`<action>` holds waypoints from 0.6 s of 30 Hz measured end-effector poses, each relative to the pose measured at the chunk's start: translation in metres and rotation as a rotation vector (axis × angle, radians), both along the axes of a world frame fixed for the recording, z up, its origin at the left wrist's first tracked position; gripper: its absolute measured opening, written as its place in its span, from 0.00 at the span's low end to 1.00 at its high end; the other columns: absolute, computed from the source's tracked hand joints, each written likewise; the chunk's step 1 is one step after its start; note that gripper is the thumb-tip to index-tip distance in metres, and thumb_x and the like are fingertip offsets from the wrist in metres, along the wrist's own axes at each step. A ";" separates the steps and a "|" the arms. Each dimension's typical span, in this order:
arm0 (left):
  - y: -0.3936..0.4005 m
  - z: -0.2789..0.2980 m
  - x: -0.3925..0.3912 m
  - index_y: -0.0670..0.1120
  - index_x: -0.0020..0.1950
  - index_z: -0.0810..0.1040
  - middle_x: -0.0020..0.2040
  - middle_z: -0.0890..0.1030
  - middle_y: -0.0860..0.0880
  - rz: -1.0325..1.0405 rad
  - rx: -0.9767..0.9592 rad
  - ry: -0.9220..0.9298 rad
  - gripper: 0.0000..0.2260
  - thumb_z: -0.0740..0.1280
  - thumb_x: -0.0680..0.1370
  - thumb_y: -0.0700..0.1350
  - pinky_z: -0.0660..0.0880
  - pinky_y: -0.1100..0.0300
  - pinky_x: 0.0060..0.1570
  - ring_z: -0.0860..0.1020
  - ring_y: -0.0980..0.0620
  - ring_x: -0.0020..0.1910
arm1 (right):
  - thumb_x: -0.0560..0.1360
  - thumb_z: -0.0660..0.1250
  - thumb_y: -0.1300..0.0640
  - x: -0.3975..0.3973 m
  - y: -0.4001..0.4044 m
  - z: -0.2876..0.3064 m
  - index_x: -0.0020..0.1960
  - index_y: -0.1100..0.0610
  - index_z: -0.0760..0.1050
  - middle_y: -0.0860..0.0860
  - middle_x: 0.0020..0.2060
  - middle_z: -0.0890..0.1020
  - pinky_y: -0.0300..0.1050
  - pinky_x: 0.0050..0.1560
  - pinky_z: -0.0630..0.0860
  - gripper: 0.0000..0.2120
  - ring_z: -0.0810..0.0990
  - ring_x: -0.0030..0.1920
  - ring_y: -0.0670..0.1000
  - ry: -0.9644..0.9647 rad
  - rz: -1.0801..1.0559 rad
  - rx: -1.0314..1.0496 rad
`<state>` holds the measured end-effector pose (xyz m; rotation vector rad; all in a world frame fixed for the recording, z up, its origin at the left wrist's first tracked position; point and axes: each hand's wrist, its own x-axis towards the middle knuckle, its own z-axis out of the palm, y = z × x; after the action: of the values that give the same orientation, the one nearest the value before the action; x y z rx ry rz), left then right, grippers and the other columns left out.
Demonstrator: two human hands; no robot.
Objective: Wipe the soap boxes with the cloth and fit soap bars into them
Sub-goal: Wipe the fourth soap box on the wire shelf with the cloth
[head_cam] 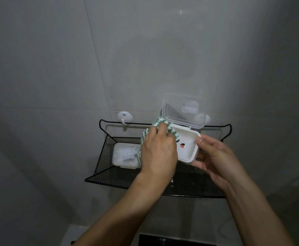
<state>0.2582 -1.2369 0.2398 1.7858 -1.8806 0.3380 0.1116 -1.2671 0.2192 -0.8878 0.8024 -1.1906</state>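
A: Currently, the left hand (158, 150) is gripping the green-and-white cloth (160, 123) bunched against the open soap box (187, 146); the right hand (214, 157) is clamping the box's near right corner, above the black mesh shelf (189, 185).

B: Advice: she is probably best keeping that corner braced and sweeping the cloth along the walls.

A: The box's long axis is running left-far to right-near, the clear lid (183, 110) standing up behind. A second soap box (125, 156), closed, is lying on the shelf.
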 end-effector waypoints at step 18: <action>-0.010 0.018 -0.002 0.50 0.57 0.85 0.52 0.86 0.51 -0.302 0.199 0.678 0.10 0.71 0.76 0.44 0.75 0.66 0.52 0.82 0.58 0.50 | 0.82 0.60 0.61 0.001 -0.008 -0.007 0.60 0.63 0.79 0.60 0.47 0.86 0.48 0.39 0.83 0.12 0.87 0.42 0.53 -0.102 0.064 0.050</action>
<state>0.2561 -1.2466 0.2577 1.4393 -1.6677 -0.5196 0.1127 -1.2755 0.2122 -0.7995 0.7135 -1.1455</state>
